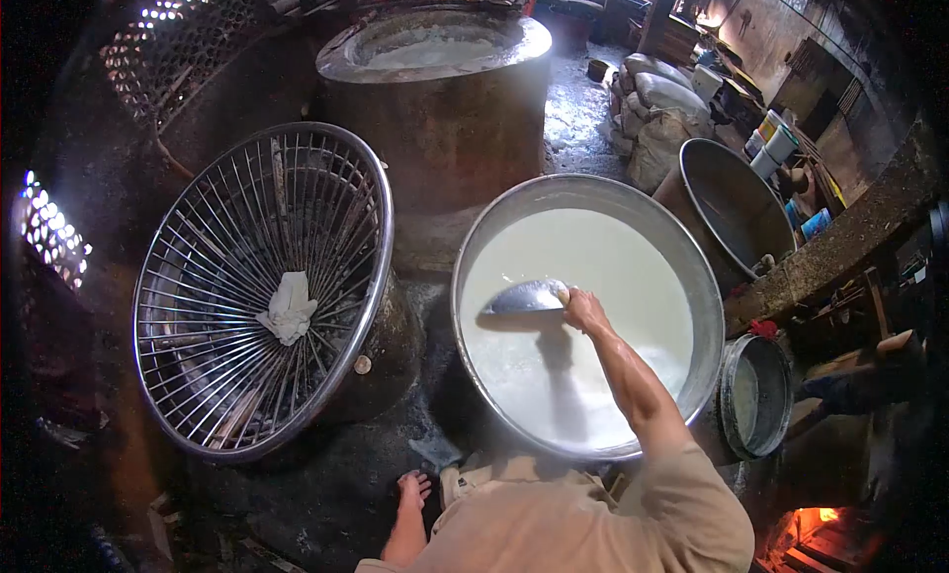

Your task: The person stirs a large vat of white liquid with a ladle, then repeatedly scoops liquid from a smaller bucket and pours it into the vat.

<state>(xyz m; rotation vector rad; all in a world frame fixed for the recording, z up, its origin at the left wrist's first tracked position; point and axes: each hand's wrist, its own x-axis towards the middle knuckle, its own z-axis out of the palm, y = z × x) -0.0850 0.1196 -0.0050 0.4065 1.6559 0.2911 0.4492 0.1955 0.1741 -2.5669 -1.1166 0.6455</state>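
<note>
A wide metal vat (710, 306) holds milky white liquid (583, 247). Over its middle, my right hand (585, 311) is closed round the end of a shiny metal scoop (529, 297), which is at the liquid's surface; how deep it dips I cannot tell. My left hand (415, 486) hangs low beside my body, near the vat's lower left, fingers apart and holding nothing. To the left, a large round rack of metal bars (381, 207) is tilted, with a crumpled white cloth (289, 308) at its centre.
A big round stove-like basin (435, 108) stands behind. Full sacks (672, 98) and an empty metal vat (736, 202) are at the back right. A smaller pot (786, 395) sits right of the white liquid, and fire (816, 524) burns at the lower right.
</note>
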